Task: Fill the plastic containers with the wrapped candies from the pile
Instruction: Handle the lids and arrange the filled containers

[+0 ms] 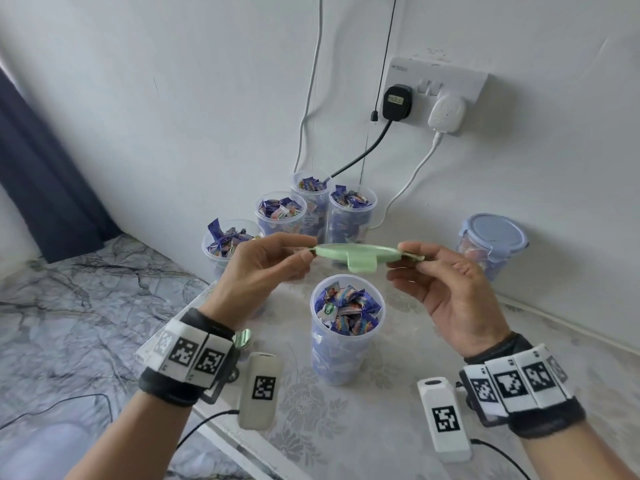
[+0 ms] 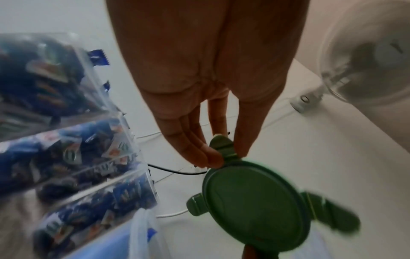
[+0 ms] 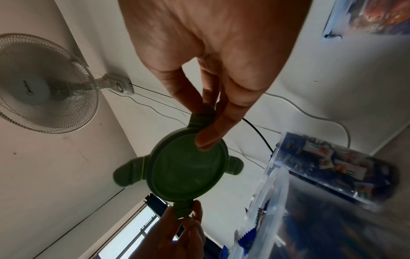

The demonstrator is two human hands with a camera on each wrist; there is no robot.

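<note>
A round green lid point(image 1: 360, 253) with side clips hangs level in the air between both hands. My left hand point(image 1: 304, 252) pinches the clip on its left end, and my right hand point(image 1: 403, 258) pinches the clip on its right end. Directly below stands an uncovered clear plastic container point(image 1: 347, 344) filled to the brim with blue wrapped candies point(image 1: 346, 304). The wrist views show the lid point(image 2: 255, 205) point(image 3: 188, 168) from beneath, with fingertips point(image 2: 213, 157) point(image 3: 208, 138) on its end clips.
Several uncovered candy-filled containers point(image 1: 280, 211) stand behind by the wall, and one with a blue lid point(image 1: 491, 242) at the right. Two white tagged devices point(image 1: 261, 389) point(image 1: 443, 417) lie near the table's front edge. Cables hang from a wall socket point(image 1: 436, 91). A fan point(image 3: 44, 92) is mounted above.
</note>
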